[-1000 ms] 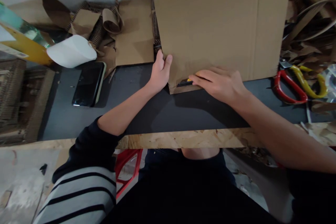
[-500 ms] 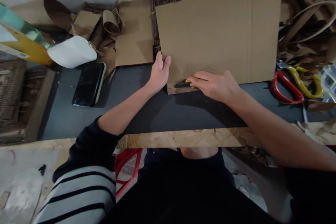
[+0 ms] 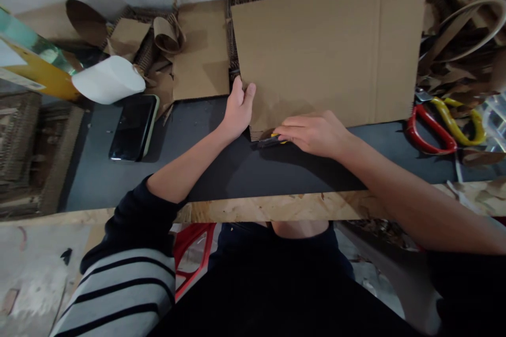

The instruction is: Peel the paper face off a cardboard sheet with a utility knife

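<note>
A large brown sheet of cardboard point(image 3: 324, 52) lies tilted on the dark work surface, its near left corner toward me. My left hand point(image 3: 239, 108) grips that sheet by its left edge, thumb on top and fingers partly hidden behind the edge. In my right hand point(image 3: 312, 134) is a black and yellow utility knife point(image 3: 271, 140), held low with its front end pointing left. The knife lies along the sheet's near edge, close to the corner. Whether its blade touches the cardboard I cannot tell.
Red-handled and yellow-handled scissors point(image 3: 430, 129) lie at the right beside cardboard scraps point(image 3: 454, 73). A phone point(image 3: 133, 126), a white roll point(image 3: 108, 80) and a smaller cardboard piece point(image 3: 201, 52) are to the left. The table's wooden front edge point(image 3: 253, 208) runs before me.
My right hand has moved the knife slightly left and toward me, from on the sheet to its near edge. My left hand keeps its hold; the sheet has shifted slightly.
</note>
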Available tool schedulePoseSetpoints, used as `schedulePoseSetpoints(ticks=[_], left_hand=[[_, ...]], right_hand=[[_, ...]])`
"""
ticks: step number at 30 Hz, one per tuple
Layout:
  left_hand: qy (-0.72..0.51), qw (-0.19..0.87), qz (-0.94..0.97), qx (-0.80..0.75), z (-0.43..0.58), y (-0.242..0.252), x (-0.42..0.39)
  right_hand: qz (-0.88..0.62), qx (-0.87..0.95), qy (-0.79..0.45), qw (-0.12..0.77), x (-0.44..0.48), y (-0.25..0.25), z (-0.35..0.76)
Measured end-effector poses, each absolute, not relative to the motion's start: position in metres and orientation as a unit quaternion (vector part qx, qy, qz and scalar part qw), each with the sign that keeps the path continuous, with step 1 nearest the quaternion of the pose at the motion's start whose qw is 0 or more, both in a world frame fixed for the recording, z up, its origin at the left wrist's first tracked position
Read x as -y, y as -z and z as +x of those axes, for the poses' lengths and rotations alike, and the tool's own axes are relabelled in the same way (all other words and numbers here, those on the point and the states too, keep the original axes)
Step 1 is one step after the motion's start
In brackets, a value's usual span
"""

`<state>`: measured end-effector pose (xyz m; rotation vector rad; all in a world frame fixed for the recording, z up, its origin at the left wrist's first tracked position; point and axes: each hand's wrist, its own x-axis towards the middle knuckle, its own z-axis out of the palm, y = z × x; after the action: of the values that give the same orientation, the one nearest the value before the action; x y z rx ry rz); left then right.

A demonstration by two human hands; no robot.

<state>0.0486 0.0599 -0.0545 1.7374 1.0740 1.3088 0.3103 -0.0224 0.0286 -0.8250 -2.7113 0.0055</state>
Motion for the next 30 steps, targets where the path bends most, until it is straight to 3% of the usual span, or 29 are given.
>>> schedulePoseSetpoints(ticks=[5,9,16,30], left_hand=[[-0.506,0.384,0.654,-0.41,0.049,0.054,-0.06],[-0.511,0.427,0.633,-0.396,0.05,0.058,-0.062],[-0.518,0.378,0.629,-0.439,0.049,0.063,-0.062],[-0.517,0.329,0.633,-0.472,0.049,0.063,-0.062]], right_hand=[[-0.412,0.863,-0.009,0.291,0.013,-0.018,0.322],[-0.481,0.805,0.045,0.344,0.005,-0.021,0.328],[-0.329,0.909,-0.078,0.243,0.028,-0.02,0.289],[-0.377,0.92,0.033,0.105,0.035,-0.024,0.25]])
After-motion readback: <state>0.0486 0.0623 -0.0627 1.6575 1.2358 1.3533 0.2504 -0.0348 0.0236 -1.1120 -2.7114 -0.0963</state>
